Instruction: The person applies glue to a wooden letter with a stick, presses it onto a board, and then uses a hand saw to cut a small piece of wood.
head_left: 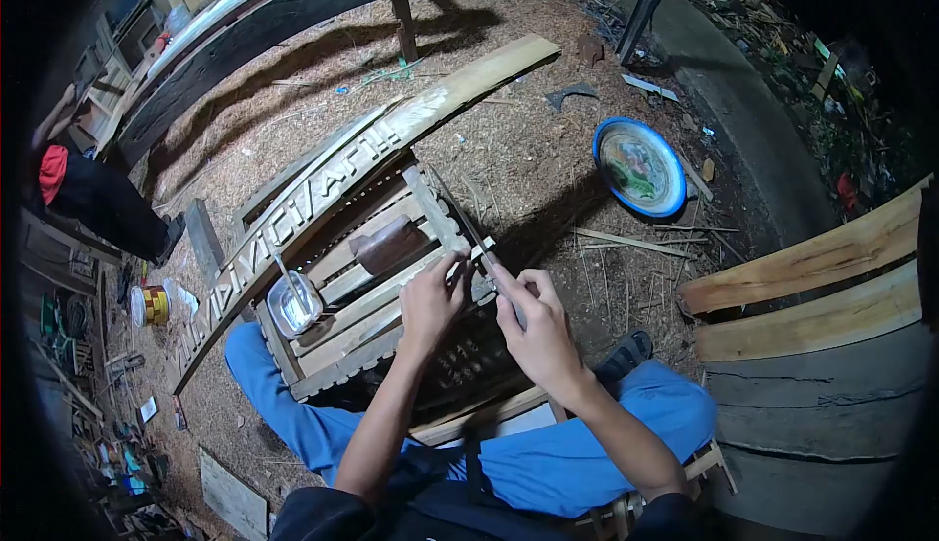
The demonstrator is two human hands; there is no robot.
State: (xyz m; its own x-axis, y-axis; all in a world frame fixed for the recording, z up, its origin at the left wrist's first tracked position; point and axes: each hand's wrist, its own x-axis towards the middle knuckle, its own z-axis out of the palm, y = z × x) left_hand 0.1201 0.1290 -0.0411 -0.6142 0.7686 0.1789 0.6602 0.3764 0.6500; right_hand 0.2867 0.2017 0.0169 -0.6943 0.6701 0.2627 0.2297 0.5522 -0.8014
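My left hand [430,298] is closed in a pinch above the right edge of a low slatted wooden table [352,357]. At its fingertips is a small pale wooden piece [482,248]. My right hand [540,324], just to the right, is closed on a long thin blade-like tool [460,205] that points away from me; its exact kind is unclear. The tool passes close to the pale piece. On the table lie a brown block-like object [389,245] and a clear plastic tub [294,303] with a stick in it.
A long curved board [377,155] with raised letters lies across the table's far side. A blue-rimmed basin [675,184] sits on the shavings-covered ground. Wooden planks [812,272] stand at right, a yellow-red tin [151,306] at left. Another person [93,194] is at the far left.
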